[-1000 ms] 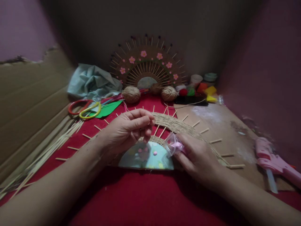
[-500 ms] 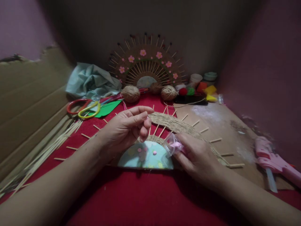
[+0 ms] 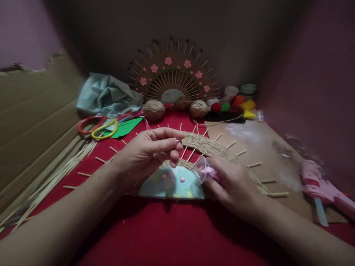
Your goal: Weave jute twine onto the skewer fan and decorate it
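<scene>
On the counter's [image 3: 166, 232] near half lay the blue fan panel [image 3: 172, 186], beside which the right hand [image 3: 234, 184] gripped a plastic packet [image 3: 203, 170] while the left hand [image 3: 155, 147] pinched a seemingly pink piece [image 3: 178, 140], which called for light, even pressure, with twine balls [image 3: 154, 110] toward the far edge.

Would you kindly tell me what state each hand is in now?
Left hand: thumb and forefinger pinched together; anything held cannot be told.
Right hand: closed on a clear plastic bag with something pink inside.
</scene>
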Demonstrator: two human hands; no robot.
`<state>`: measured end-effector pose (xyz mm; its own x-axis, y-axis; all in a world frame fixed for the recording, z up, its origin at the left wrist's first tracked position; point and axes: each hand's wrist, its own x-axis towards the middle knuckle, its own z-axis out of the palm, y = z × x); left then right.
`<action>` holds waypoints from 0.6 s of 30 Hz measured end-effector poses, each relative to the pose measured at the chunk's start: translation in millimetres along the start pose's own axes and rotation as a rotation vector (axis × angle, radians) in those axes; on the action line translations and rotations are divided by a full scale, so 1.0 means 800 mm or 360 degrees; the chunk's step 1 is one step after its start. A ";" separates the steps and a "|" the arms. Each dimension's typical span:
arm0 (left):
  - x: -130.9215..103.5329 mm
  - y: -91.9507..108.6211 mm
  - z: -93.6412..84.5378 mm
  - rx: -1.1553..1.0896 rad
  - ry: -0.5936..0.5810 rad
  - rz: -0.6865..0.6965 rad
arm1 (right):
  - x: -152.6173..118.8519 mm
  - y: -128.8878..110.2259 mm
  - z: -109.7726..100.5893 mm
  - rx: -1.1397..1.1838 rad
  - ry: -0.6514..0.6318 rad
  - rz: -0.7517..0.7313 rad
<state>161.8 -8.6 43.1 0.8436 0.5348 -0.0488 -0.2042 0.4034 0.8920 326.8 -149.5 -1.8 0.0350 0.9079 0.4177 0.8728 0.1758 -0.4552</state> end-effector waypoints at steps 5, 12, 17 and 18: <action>0.000 0.000 0.000 0.0057 -0.0021 0.0032 | 0.001 -0.001 0.000 -0.0010 0.0019 -0.0017; 0.001 0.003 -0.002 0.0157 0.0041 -0.0029 | 0.000 -0.001 0.000 -0.0010 0.0030 -0.0031; 0.004 0.004 0.001 0.0052 0.0082 0.0027 | 0.000 0.000 0.001 0.0005 0.0050 -0.0055; 0.003 0.004 0.002 0.0033 0.0076 0.0025 | 0.000 0.000 0.001 0.0010 0.0048 -0.0051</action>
<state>164.1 -7.0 46.7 0.8155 0.5760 -0.0560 -0.2063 0.3798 0.9018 326.5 -149.6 -2.2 0.0217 0.8898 0.4558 0.8707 0.2072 -0.4460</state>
